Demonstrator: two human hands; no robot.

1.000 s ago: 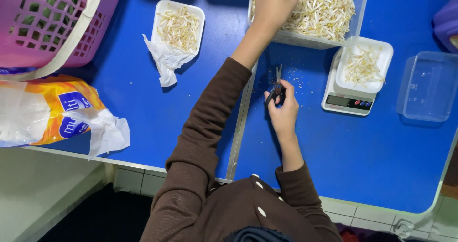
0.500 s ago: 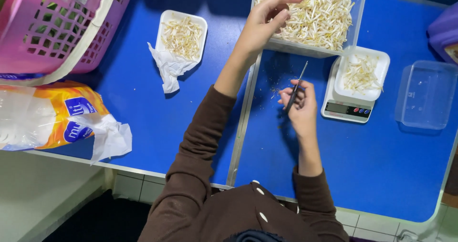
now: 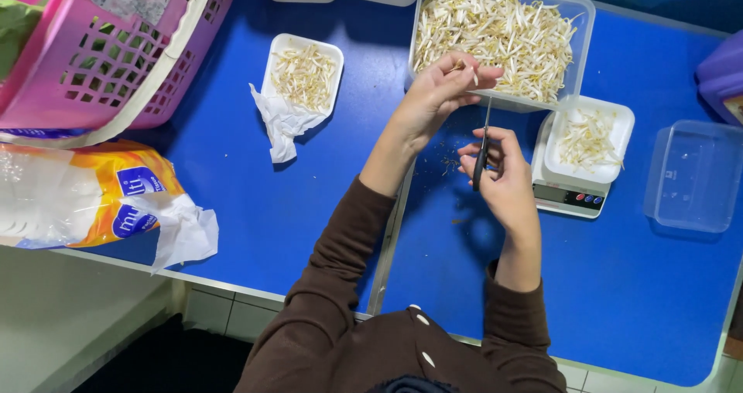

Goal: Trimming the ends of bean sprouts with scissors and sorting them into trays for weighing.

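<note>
Everything sits on the table [image 3: 635,300] in front of me. Far from me, in the middle, is a big tub [image 3: 582,21] full of sprouts [image 3: 503,37]. My left hand [image 3: 437,99] is at the near edge of that tub, with a sprout in my fingers [image 3: 470,74]. My right hand [image 3: 499,172] is just below it and holds scissors [image 3: 482,149] that point up to the left hand. Right of my right hand is a scale [image 3: 569,195] with a small tray [image 3: 590,139] on it. Right of the scale is a box [image 3: 693,176]. Left of the tub is another tray [image 3: 303,74] on a paper towel [image 3: 279,122]. Far left is a basket [image 3: 116,52], and a bag [image 3: 77,195] lies nearer me.
</note>
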